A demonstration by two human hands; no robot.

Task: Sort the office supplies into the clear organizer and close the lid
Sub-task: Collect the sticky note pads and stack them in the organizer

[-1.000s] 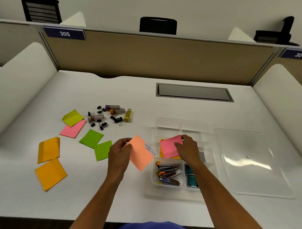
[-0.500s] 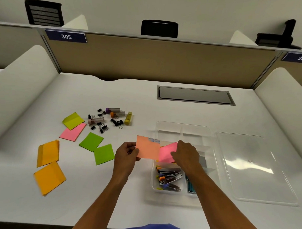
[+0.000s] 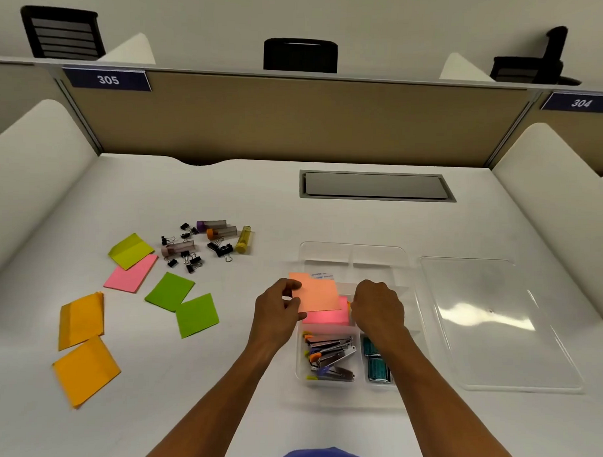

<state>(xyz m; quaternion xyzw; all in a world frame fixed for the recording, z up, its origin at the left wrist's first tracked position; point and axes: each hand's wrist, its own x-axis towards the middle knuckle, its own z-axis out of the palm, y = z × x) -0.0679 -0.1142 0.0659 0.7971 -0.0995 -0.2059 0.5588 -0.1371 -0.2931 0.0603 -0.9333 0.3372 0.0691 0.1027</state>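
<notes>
Salmon-orange pad (image 3: 320, 295), flat and square, is pinched at its left edge by the left hand (image 3: 278, 309) over the organizer (image 3: 352, 254), above a pink pad (image 3: 327, 316); right hand (image 3: 379, 308) curls beside it, grip unclear.

Bright even light, glare on clear lid (image 3: 488, 313), bowed edges

I observe a white desk (image 3: 328, 215) with a grey recessed hatch (image 3: 376, 186). Directly on it: a clear plastic compartmented organizer (image 3: 352, 254), its clear flat lid (image 3: 495, 324) just right, loose yellow, pink, green and orange sticky-note pads (image 3: 169, 290) left, black binder clips (image 3: 193, 258) among small capped tubes (image 3: 211, 225).
</notes>
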